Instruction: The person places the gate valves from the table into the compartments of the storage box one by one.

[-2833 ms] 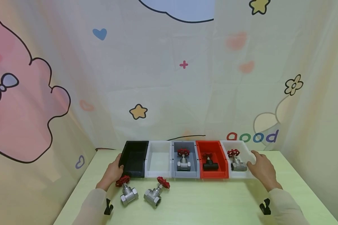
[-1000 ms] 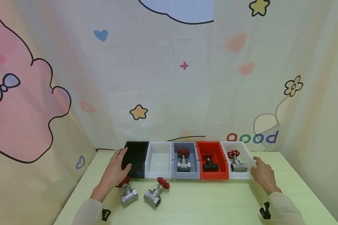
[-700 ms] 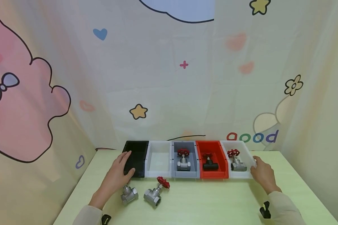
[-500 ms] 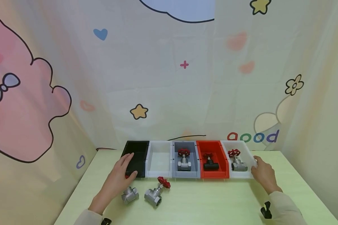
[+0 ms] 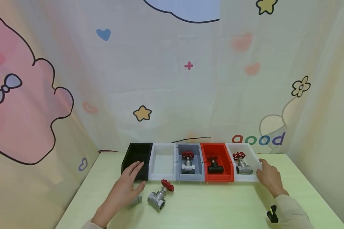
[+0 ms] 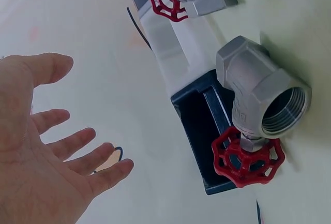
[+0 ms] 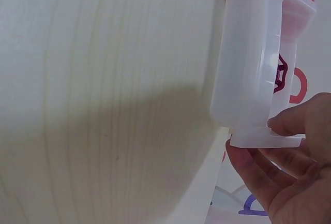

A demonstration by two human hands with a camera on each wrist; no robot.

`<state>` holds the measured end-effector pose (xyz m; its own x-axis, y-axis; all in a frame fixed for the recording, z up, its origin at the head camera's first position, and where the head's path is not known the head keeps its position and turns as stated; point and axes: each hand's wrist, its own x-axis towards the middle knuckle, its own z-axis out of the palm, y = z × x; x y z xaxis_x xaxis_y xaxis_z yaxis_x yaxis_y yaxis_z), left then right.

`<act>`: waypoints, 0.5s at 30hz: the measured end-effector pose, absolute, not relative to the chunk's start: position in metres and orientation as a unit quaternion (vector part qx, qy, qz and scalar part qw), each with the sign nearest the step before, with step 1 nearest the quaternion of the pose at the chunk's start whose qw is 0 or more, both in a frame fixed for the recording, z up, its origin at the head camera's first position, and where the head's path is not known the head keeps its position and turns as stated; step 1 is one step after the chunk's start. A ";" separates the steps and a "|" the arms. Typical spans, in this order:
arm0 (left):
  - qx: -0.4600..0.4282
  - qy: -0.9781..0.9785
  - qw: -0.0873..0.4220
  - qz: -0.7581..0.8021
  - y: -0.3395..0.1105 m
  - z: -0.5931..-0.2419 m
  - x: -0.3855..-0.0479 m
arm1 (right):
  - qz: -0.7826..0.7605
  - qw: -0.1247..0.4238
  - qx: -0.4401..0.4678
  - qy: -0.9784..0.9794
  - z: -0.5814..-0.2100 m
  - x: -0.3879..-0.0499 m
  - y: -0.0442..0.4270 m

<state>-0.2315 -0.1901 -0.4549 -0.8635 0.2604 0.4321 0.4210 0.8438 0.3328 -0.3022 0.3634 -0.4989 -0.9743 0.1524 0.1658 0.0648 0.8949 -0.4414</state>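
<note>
My left hand (image 5: 121, 192) hovers over a steel gate valve (image 6: 248, 87) with a red handwheel, its fingers spread and holding nothing. In the head view that hand hides most of the valve. A second steel valve (image 5: 156, 200) with a red handwheel lies just to the right on the table. At the right end of the bin row, my right hand (image 5: 270, 178) pinches the side wall of a white bin (image 7: 248, 69), thumb inside and fingers outside. Inside that bin sits a valve (image 5: 244, 168) with a red handwheel.
Leftward along the row come a red bin (image 5: 229, 176) holding a black-bodied valve (image 5: 215, 167), a grey bin (image 5: 201, 176) holding a steel valve (image 5: 188, 167), a bare white bin (image 5: 163, 160) and a black bin (image 5: 140, 151). A printed curtain (image 5: 172, 79) hangs behind the table (image 5: 212, 206).
My left hand has let go of the black bin's left side and moved right and nearer, over the left loose valve. The right hand has shifted slightly but stays on the white bin's wall.
</note>
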 end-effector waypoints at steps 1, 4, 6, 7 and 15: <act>-0.184 -0.941 0.188 -0.211 -0.189 -0.455 -0.230 | 0.222 0.099 -0.055 -0.968 -0.499 -0.302 0.364; -0.195 -0.942 0.182 -0.201 -0.185 -0.455 -0.227 | 0.220 0.097 -0.056 -0.969 -0.498 -0.302 0.364; -0.201 -0.945 0.173 -0.192 -0.183 -0.455 -0.224 | 0.221 0.091 -0.059 -0.969 -0.497 -0.302 0.364; -0.204 -0.945 0.168 -0.191 -0.182 -0.455 -0.223 | 0.222 0.089 -0.061 -0.969 -0.497 -0.303 0.364; -0.240 -0.948 0.118 -0.171 -0.178 -0.460 -0.215 | 0.225 0.083 -0.061 -0.969 -0.498 -0.304 0.364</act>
